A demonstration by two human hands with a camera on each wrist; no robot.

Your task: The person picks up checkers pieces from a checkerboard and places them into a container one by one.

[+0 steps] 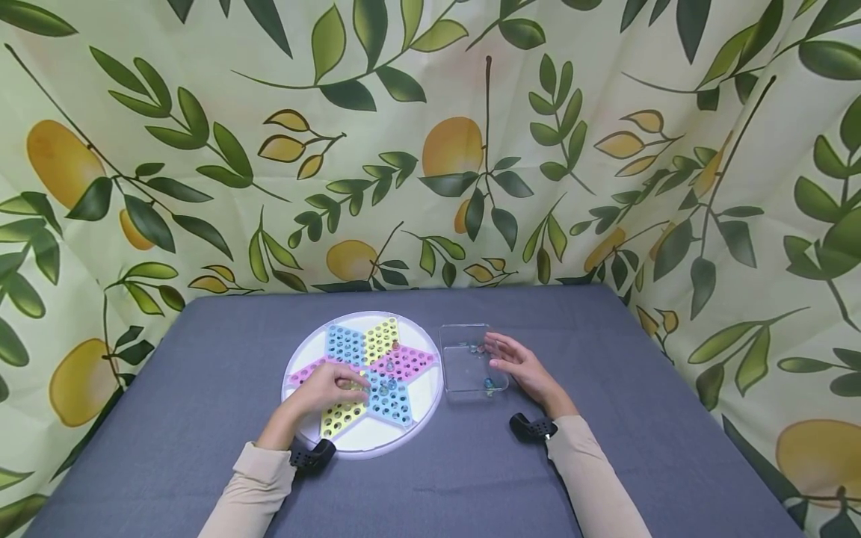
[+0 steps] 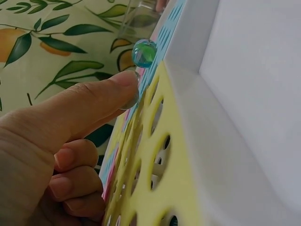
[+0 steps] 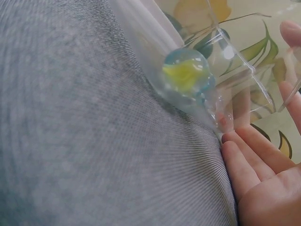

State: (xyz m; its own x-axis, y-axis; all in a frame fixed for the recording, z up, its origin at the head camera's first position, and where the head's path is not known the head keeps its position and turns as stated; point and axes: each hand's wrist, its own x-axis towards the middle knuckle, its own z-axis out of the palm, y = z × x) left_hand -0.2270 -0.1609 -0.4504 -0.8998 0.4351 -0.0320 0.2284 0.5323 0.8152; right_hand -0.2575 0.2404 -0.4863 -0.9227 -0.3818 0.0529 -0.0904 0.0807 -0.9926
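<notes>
A round white Chinese checkers board (image 1: 425, 396) has a star of blue, yellow and pink perforated sections. Over its middle, my left hand (image 1: 331, 388) pinches a clear glass marble (image 2: 133, 98) between thumb and index finger, close to the holes. The other fingers of that hand are curled in. A blue-green marble (image 2: 144, 52) sits just beyond on the blue section. My right hand (image 1: 528, 366) is at the right side of a clear plastic box (image 1: 464, 390), its fingers loosely extended near or against the wall. Inside the box lies a marble with a yellow swirl (image 3: 186, 71).
Several more marbles (image 1: 387, 387) stand in the board's holes, and a few small ones (image 1: 476, 348) lie toward the back of the box. A grey cloth (image 1: 430, 493) covers the table. Leaf-and-fruit patterned fabric (image 1: 403, 187) hangs behind it and at the sides.
</notes>
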